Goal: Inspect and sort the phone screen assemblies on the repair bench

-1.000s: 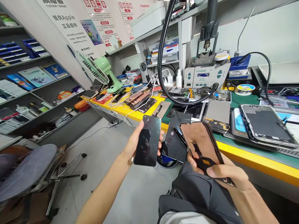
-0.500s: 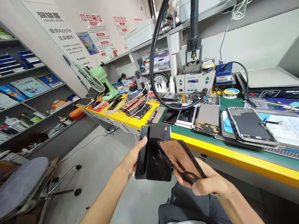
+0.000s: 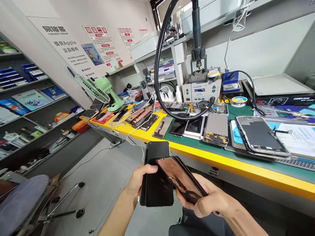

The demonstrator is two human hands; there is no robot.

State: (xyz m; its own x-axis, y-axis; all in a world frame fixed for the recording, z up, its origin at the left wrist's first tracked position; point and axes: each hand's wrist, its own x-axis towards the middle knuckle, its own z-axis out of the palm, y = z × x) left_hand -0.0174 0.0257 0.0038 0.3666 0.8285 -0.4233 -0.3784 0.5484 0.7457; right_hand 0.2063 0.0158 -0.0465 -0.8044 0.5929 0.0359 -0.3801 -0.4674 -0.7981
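Note:
In my left hand [image 3: 137,180] is a pair of dark phone screens [image 3: 159,183], one lying over the other, with my thumb pressed on the front edge. My right hand [image 3: 209,196] is closed around a small stack of phone screens [image 3: 180,177]. The top one shows a copper-coloured back with a dark flex part near its lower end. Its upper corner overlaps the left-hand screens; whether they touch I cannot tell. Both hands are held in front of the bench edge, above my lap and the floor.
Phone screens lie along the yellow and green bench [image 3: 187,149], including a copper-backed stack [image 3: 141,117] and a grey-backed panel [image 3: 216,127]. A black hose [image 3: 157,65] loops over the bench. Behind stand a green fan [image 3: 105,91] and a soldering station [image 3: 200,91]. A chair [image 3: 27,200] is at left.
The two screens in my left hand have slid together into closer overlap. Both hands sit slightly lower and further left in view, and the right-hand stack overlaps the left-hand screens more.

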